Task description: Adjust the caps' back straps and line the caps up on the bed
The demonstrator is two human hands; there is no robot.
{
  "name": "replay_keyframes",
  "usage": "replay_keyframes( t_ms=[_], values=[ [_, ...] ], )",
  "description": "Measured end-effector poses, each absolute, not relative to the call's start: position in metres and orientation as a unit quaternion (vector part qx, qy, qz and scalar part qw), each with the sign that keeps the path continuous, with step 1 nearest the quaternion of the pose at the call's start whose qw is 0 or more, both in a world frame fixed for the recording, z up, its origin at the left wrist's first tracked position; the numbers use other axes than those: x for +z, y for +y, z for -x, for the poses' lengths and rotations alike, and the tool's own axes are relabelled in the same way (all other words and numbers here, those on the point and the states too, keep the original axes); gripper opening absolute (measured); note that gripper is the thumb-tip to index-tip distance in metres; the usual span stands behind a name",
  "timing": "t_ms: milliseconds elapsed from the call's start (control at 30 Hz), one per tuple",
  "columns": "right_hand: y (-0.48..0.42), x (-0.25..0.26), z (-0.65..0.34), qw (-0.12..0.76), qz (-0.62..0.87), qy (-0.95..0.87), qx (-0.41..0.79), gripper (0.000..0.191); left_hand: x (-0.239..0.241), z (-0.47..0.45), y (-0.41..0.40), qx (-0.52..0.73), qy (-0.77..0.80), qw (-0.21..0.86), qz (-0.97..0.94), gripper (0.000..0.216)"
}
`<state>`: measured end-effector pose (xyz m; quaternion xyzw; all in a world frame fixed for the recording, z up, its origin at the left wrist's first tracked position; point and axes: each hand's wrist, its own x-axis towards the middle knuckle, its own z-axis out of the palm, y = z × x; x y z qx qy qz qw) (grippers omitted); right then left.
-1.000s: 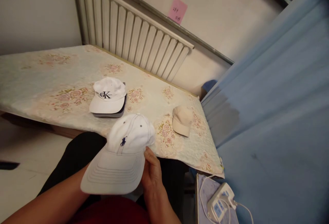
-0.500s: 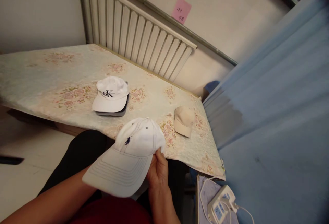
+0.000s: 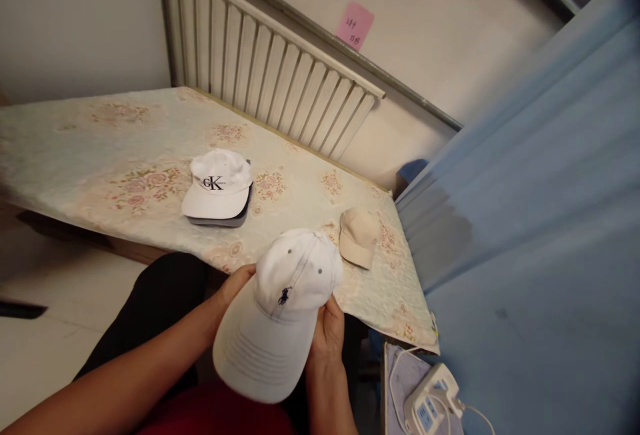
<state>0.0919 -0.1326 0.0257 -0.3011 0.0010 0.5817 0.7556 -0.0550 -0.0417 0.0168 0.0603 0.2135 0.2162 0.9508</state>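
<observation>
A white baseball cap [image 3: 270, 328] with a small dark horse-and-rider logo is held above my lap, its brim pointing down toward me. My right hand [image 3: 329, 332] is closed on the cap's right edge, thumb showing beside the crown. On the other side, my left hand [image 3: 239, 283] grips the cap's left edge, its fingers mostly hidden behind the crown. Beyond, a white cap with black "CK" letters [image 3: 220, 185] rests on top of a dark grey cap [image 3: 235, 220] on the bed. To the right lies a beige cap [image 3: 357, 238].
The caps lie on a flowered bed cover [image 3: 295, 202] against a radiator [image 3: 270, 55]. At right hangs a blue curtain [image 3: 525, 235]. Below it, a white power strip [image 3: 434, 395] with cables sits on a small table [image 3: 395, 382]. A pink note [image 3: 355, 25] is on the wall.
The held cap has moved right and turned, its brim now pointing more toward me. My left hand, hidden behind the cap before, now shows at its left edge.
</observation>
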Motion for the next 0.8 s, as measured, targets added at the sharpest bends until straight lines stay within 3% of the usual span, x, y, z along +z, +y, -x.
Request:
replay_keyframes(
  t_ms=[267,467,800],
  values=[
    [-0.135,0.008,-0.107,0.743,0.332,-0.024,0.581,0.028,0.017,0.060,-0.030,0.220,0.105,0.967,-0.068,0.049],
    [-0.137,0.003,-0.111,0.721,0.344,-0.062,0.598,0.029,0.020,0.058,-0.033,0.168,0.090,0.980,-0.057,0.051],
    [-0.137,0.005,-0.111,0.715,0.348,-0.050,0.604,0.028,0.017,0.060,-0.032,0.183,0.078,0.979,-0.052,0.054]
  ],
)
